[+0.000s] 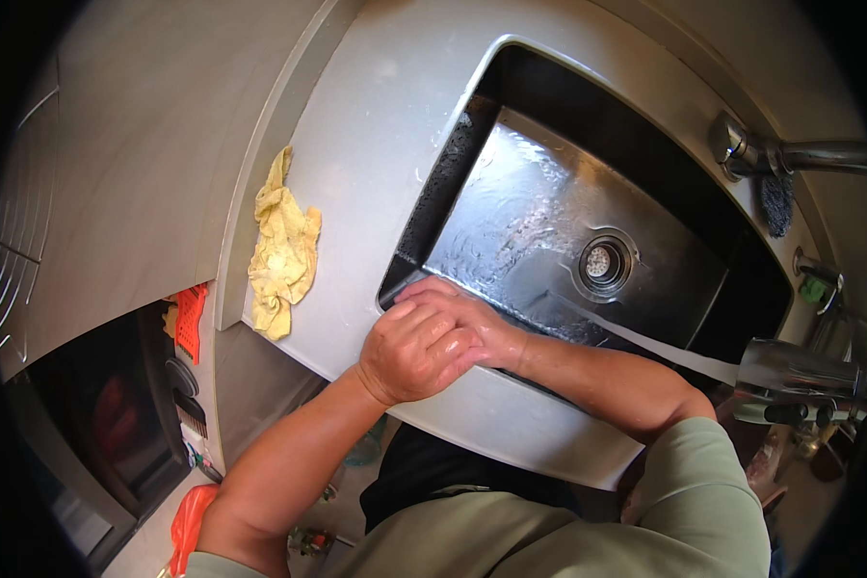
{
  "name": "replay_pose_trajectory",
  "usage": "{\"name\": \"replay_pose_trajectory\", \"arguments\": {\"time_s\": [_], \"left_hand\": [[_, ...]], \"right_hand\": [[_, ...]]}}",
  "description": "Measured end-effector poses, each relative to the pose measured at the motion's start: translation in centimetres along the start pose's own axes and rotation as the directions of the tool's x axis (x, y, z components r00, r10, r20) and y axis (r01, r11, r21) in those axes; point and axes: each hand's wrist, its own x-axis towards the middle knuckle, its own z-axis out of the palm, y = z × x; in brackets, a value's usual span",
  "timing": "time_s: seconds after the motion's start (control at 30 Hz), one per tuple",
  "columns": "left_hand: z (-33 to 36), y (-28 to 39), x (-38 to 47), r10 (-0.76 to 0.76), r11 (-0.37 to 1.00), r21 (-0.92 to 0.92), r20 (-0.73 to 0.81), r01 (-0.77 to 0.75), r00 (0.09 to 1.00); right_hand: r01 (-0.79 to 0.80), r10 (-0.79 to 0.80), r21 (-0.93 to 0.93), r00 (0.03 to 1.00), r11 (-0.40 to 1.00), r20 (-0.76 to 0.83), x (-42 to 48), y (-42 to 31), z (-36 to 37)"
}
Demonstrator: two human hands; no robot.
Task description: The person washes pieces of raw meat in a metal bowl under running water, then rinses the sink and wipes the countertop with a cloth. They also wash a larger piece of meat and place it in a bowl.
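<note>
Both hands are wet and clasped together over the near-left corner of the dark metal sink [657, 296]. My left hand [408, 354] has its fingers curled against my right hand [495, 336], whose fingertips reach past it on the far side. No tool shows between them; the palms are hidden. A stream of water [657, 348] runs from the faucet's spout head [795, 372] into the basin, to the right of my hands. It lands near the round drain [607, 264], where a strainer sits. Water spreads over the basin floor.
A crumpled yellow cloth [282, 253] lies on the pale countertop [376, 144] at left. Behind the sink stands the faucet base [737, 148], with a dark scrubber [777, 206] beside it. An orange slotted plastic item [191, 324] hangs below left. A wire rack [25, 217] is at far left.
</note>
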Motion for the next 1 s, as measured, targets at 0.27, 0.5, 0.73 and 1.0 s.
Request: {"name": "replay_pose_trajectory", "arguments": {"time_s": [0.27, 0.5, 0.73, 1.0], "left_hand": [[-0.7, 0.4, -0.1, -0.044, 0.997, 0.074, 0.116, 0.035, 0.992], [-0.5, 0.4, 0.0, -0.051, 0.998, 0.049, 0.088, 0.047, 0.995], [-0.5, 0.2, 0.2, -0.040, 0.998, 0.048, 0.079, 0.036, 0.996], [-0.6, 0.5, 0.2, -0.071, 0.996, 0.058, 0.121, 0.064, 0.990]], "right_hand": [[-0.316, 0.355, -0.440, 0.935, 0.841, 0.007, 3.1, 3.1, -1.9], [-0.024, 0.023, -0.176, 1.000, 0.984, -0.008, 1.0, 2.4, -0.8], [0.078, -0.069, -0.140, 0.995, 0.987, 0.066, 1.8, 1.5, -0.7], [-0.303, 0.323, -0.357, 0.947, 0.884, -0.005, 0.7, 7.0, -1.9]]}}
